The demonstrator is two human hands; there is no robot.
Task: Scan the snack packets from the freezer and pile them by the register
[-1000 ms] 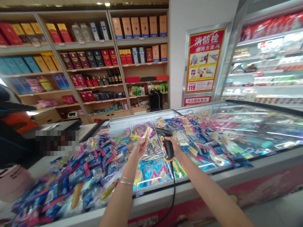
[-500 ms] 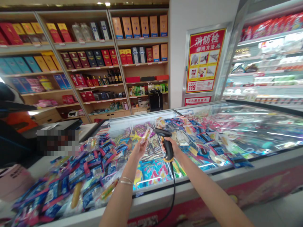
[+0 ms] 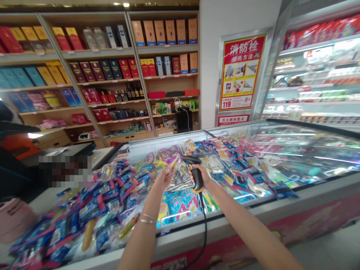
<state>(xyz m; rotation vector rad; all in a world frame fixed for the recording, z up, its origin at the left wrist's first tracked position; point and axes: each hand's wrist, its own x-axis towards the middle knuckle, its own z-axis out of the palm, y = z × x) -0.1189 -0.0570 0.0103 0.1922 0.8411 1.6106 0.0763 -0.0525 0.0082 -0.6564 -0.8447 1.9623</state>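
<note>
My right hand (image 3: 201, 174) is wrapped round the handle of a black and yellow barcode scanner (image 3: 198, 179). The scanner's head points left, toward my other hand, and its cable hangs down over the freezer's front edge. In my left hand (image 3: 166, 177) is a small clear-wrapped package (image 3: 173, 164), tilted upward; its contents are too blurred to name. Both hands are above the glass-topped chest freezer (image 3: 213, 222), which holds many colourful packets. Blue and pink packets (image 3: 89, 208) lie heaped on the glass beside my left forearm.
A pink container (image 3: 16, 221) stands at the far left, near a counter and a partly visible person in dark clothing (image 3: 17, 157). Shelves of boxes and bottles (image 3: 109, 71) line the back. A lit display cooler (image 3: 315, 78) is at the right.
The package in my left hand has turned and tilted, showing less of its face. The scanner has shifted slightly left and down in view, along with a small camera movement.
</note>
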